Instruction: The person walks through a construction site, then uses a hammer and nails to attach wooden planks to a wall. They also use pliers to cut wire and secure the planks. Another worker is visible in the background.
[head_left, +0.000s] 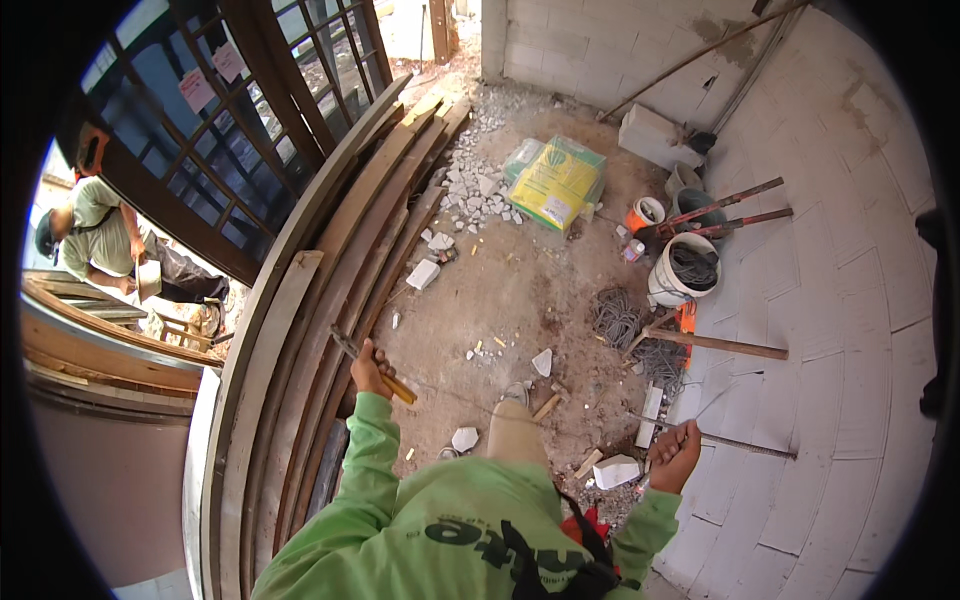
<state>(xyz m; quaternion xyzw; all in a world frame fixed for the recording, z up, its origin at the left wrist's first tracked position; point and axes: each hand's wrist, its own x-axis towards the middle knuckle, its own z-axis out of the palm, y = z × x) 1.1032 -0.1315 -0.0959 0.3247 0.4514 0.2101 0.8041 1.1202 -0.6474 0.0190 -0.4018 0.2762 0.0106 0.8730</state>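
Observation:
My left hand (371, 370) is closed around yellow-handled pliers (402, 389), their dark metal end pointing up and away over the stacked planks. On the right, my right hand (674, 457) makes a fist around a thin steel rod (745, 443), whose thicker end meets the block wall. A light bent wire (714, 401) rises from beside that fist. A faint thin line, like wire, crosses the space between my hands; I cannot tell where it ends. Below the rod a broken white block (616, 472) lies on the floor.
Long planks (322, 268) are stacked at left by a dark glazed door (190, 110); a person (100, 235) works beyond. Yellow-green packages (560, 180) lie ahead amid rubble. Along the right wall are a white bucket (668, 282), red-handled tools (740, 205), coiled wire (618, 318) and a wooden handle (725, 343).

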